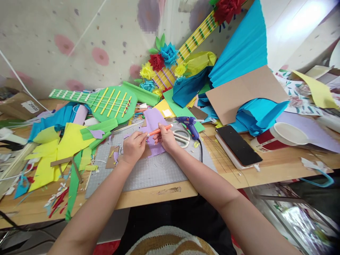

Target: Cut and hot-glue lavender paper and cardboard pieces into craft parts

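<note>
At frame centre, the left hand (134,147) appears to pinch the left end of the orange marker (153,132), over purple paper (154,118); the right hand (166,137) closes round its barrel. A sudden slip could streak the paper or jog the glue gun (189,124), right of centre.

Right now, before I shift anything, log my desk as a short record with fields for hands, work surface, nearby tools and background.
Right hand: holding an orange marker
Left hand: at the marker's left end; grip unclear
Under the hands: purple paper on a gray cutting mat
Nearby tools: scissors and blue glue gun, right of the right hand
Farther right: black phone, paper cup
Behind: green paper instrument, yellow one leaning upright with paper flowers
</note>
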{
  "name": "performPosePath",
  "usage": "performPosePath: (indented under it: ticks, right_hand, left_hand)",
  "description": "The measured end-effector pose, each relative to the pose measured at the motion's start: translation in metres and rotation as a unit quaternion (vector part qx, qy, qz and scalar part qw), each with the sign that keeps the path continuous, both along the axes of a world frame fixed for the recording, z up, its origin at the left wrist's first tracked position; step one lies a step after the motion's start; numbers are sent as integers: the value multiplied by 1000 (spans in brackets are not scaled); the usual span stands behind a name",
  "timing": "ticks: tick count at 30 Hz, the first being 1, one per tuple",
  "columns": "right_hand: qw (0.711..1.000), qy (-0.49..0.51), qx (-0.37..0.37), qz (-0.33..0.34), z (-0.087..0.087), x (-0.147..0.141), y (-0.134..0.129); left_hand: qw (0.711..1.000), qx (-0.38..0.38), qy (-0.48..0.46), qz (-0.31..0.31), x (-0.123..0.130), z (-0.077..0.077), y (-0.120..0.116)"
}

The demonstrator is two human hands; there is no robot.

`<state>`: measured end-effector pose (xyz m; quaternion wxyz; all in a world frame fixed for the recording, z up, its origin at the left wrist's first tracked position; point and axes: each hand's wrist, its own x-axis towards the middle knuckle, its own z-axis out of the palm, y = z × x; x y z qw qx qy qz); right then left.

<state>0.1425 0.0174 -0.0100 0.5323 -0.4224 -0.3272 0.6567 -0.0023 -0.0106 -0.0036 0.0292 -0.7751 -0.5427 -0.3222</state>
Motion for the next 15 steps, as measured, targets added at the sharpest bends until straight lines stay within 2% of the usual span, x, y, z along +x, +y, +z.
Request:
performPosePath:
  ticks: [4, 8, 12, 15]
  right_hand:
    - [1000, -4, 21, 21, 3, -2, 0]
    - [997, -8, 30, 69, 8, -3, 0]
    - [992, -120, 24, -14, 9, 5, 3]
    - [973, -222, 69, -6, 7, 11, 4]
  left_hand:
    - [1000, -23, -5, 18, 4, 2, 4]
    - [992, -100, 18, 74, 2, 12, 22]
    - [970, -159, 72, 170, -10, 20, 48]
    - [952, -197, 114, 205, -10, 23, 63]
